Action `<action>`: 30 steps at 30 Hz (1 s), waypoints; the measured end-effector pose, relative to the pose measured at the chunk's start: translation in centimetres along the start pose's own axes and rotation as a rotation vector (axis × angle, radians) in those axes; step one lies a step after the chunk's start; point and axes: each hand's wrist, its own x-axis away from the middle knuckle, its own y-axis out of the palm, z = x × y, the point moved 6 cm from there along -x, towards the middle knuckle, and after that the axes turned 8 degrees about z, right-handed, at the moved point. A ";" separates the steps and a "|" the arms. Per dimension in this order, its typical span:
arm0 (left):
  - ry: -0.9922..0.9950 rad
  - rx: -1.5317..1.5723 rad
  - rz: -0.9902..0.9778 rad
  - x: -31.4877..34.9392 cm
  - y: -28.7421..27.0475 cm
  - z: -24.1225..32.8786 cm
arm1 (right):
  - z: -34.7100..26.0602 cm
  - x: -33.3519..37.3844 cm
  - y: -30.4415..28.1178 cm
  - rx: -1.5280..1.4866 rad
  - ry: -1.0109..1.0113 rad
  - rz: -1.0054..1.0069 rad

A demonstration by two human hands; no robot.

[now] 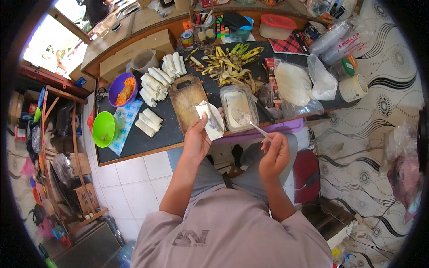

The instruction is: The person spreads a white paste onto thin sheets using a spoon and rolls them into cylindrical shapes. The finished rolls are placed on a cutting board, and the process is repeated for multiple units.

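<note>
My left hand (196, 137) grips a pale folded wrapper (210, 117) with a greyish smear on it, held over the lower right corner of a worn wooden cutting board (182, 105). In my right hand (274, 157) is a light-coloured spoon (259, 129), its bowl dipped into a clear plastic tub (236, 127) of whitish paste. Left of the board, pale wrapped rolls (154, 85) lie heaped, and a few more rolls (147, 122) lie nearer me. A stack of round, thin wrappers (292, 83) rests on plastic to the right of the tub.
Banana peels (232, 67) lie in a heap behind the tub. At the table's left stand a purple bowl (112, 90) with orange filling and a green bowl (103, 129). A clear jug (144, 60), a red-lidded container (277, 27) and plastic bags (324, 80) line the far and right sides.
</note>
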 end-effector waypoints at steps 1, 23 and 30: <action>-0.018 0.029 -0.019 0.1 0.1 -0.2 | 0.0 0.0 0.1 -0.024 0.007 -0.005; -0.036 -0.026 0.086 1.1 -2.1 0.1 | 11.9 -3.2 1.8 -0.146 0.197 0.041; -0.131 0.084 0.144 -0.1 -1.6 0.1 | 13.0 -3.2 0.9 0.230 -0.042 -0.005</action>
